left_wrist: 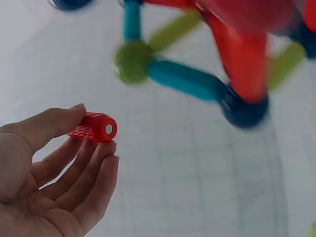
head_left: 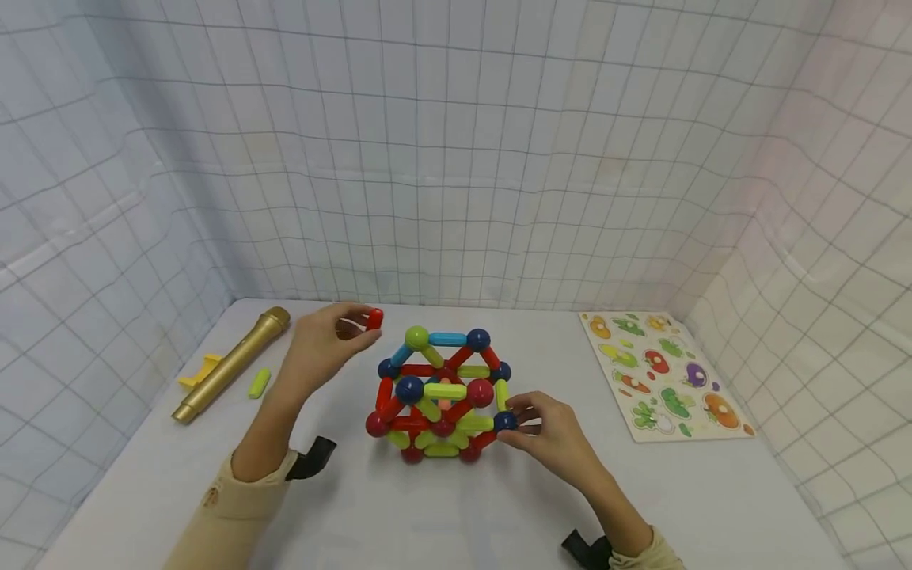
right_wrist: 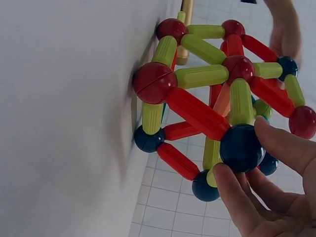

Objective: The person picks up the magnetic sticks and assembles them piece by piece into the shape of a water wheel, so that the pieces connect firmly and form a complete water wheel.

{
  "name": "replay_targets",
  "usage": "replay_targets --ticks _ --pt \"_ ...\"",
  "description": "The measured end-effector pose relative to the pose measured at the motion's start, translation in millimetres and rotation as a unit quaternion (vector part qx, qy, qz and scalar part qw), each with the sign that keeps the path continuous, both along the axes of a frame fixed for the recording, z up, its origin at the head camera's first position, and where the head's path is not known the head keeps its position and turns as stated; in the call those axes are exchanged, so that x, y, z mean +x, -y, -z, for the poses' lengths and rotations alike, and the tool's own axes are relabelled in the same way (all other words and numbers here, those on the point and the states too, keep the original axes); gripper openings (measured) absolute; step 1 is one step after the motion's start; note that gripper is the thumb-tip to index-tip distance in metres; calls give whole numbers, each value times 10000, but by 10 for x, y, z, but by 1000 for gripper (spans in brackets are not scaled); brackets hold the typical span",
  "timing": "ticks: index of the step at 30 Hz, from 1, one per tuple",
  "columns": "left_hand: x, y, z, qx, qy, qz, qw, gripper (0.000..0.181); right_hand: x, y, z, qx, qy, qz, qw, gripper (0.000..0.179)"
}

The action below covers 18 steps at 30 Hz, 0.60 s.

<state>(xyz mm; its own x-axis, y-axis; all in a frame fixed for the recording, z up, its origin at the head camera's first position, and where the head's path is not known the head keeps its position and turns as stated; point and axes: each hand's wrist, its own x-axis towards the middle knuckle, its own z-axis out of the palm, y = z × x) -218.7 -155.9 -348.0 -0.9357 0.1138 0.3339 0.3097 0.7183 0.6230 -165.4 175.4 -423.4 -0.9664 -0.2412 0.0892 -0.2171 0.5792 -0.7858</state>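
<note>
A magnetic ball-and-stick structure (head_left: 442,454) in red, lime, light blue and dark blue stands on the white table. My left hand (head_left: 321,344) is up at its left, pinching a short red magnetic rod (left_wrist: 94,127) between thumb and fingers. The rod's end, with a pale round magnet, points toward the structure and is apart from it. At the lower right, my right hand (head_left: 552,435) pinches a dark blue ball (right_wrist: 242,148) of the structure between thumb and fingertips. Red and lime rods meet at this ball. Parts at the structure's back are hidden.
On the left lie a gold microphone-shaped toy (head_left: 231,364), a yellow piece (head_left: 202,370) and a loose lime rod (head_left: 260,383). A vegetable picture board (head_left: 623,404) lies on the right. Grid-patterned white sheets (head_left: 427,158) stand behind and at both sides.
</note>
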Motion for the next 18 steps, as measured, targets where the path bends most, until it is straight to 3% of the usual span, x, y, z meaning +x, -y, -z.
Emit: replay_targets --ticks 4,8,10,13,18 --pt "251 -576 -233 59 -276 1208 9923 35 4 10 -2 -51 126 82 9999 40" --pt "347 -1080 -303 -531 -206 2230 9731 34 4 12 7 -223 73 47 9997 38" --pt "345 -1237 -295 -815 -193 2412 9668 33 3 13 16 -336 59 -13 9994 38" --pt "336 -1344 -279 -1035 -111 2379 9657 30 3 21 23 -417 54 -135 9990 37" --pt "324 -1370 -286 -776 225 2274 9704 30 13 4 -8 -356 -8 -167 9992 35"
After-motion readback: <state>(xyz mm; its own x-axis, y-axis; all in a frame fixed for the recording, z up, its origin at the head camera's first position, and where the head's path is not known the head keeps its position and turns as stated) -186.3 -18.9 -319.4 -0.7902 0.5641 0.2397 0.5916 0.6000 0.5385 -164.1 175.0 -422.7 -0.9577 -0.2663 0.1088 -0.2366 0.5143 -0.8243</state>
